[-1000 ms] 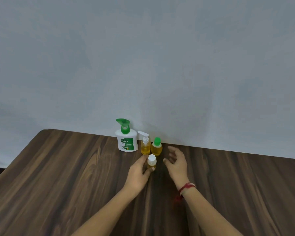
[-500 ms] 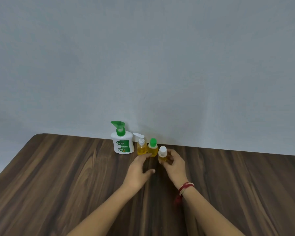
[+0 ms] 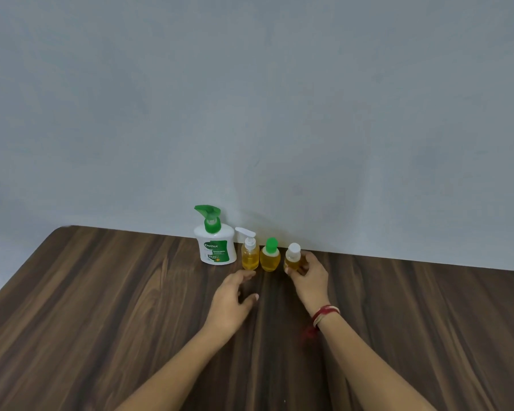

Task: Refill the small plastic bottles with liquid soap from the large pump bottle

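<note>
A white large pump bottle with a green pump and green label stands by the wall. To its right stand three small bottles of yellow liquid in a row: one with a white pump, one with a green cap, and a white-capped bottle. My right hand holds the white-capped bottle, fingers curled round its lower body, at the right end of the row. My left hand lies relaxed on the table in front of the white-pump bottle, holding nothing.
The dark wooden table runs up to a plain grey wall; its left edge slants away at the far left. A red thread band circles my right wrist.
The white-capped bottle passed from my left hand to my right and moved back to the row's right end by the wall. My left hand let go and drew back a little.
</note>
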A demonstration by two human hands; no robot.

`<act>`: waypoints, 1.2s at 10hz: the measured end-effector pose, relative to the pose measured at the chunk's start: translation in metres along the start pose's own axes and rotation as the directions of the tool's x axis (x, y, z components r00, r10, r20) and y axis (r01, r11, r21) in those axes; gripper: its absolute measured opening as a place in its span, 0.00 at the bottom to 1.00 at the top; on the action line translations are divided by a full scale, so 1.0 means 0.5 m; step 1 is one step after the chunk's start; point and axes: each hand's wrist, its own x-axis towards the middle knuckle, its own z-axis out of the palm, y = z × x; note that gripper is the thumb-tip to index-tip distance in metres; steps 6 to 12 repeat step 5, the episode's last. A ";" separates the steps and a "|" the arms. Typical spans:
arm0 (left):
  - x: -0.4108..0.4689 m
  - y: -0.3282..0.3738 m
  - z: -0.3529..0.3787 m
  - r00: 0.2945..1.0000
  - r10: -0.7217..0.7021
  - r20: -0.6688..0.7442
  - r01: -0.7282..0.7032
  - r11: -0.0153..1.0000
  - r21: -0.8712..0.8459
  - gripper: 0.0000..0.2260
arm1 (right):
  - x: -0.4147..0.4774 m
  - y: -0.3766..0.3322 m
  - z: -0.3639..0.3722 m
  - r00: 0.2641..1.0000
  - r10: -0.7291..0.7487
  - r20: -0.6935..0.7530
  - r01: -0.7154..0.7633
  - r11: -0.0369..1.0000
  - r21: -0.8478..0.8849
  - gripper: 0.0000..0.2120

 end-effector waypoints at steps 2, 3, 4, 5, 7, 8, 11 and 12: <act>-0.011 -0.010 0.004 1.000 -0.014 0.020 0.014 1.000 -0.021 0.19 | -0.002 0.007 -0.002 1.000 0.009 0.014 -0.008 1.000 -0.017 0.20; -0.009 -0.003 0.000 1.000 -0.023 0.018 0.024 0.998 -0.054 0.20 | -0.006 0.006 -0.003 0.999 0.046 0.021 -0.046 0.999 0.021 0.20; -0.008 0.000 -0.006 1.000 -0.012 -0.002 0.012 0.998 -0.059 0.20 | -0.017 0.012 -0.002 0.997 0.076 0.020 -0.077 0.994 0.083 0.25; -0.014 0.013 -0.017 0.999 -0.031 -0.037 0.029 0.998 -0.061 0.20 | -0.025 0.011 -0.010 0.995 0.102 -0.019 -0.101 0.994 0.043 0.27; -0.014 0.013 -0.017 0.999 -0.031 -0.037 0.029 0.998 -0.061 0.20 | -0.025 0.011 -0.010 0.995 0.102 -0.019 -0.101 0.994 0.043 0.27; -0.014 0.013 -0.017 0.999 -0.031 -0.037 0.029 0.998 -0.061 0.20 | -0.025 0.011 -0.010 0.995 0.102 -0.019 -0.101 0.994 0.043 0.27; -0.014 0.013 -0.017 0.999 -0.031 -0.037 0.029 0.998 -0.061 0.20 | -0.025 0.011 -0.010 0.995 0.102 -0.019 -0.101 0.994 0.043 0.27; -0.014 0.013 -0.017 0.999 -0.031 -0.037 0.029 0.998 -0.061 0.20 | -0.025 0.011 -0.010 0.995 0.102 -0.019 -0.101 0.994 0.043 0.27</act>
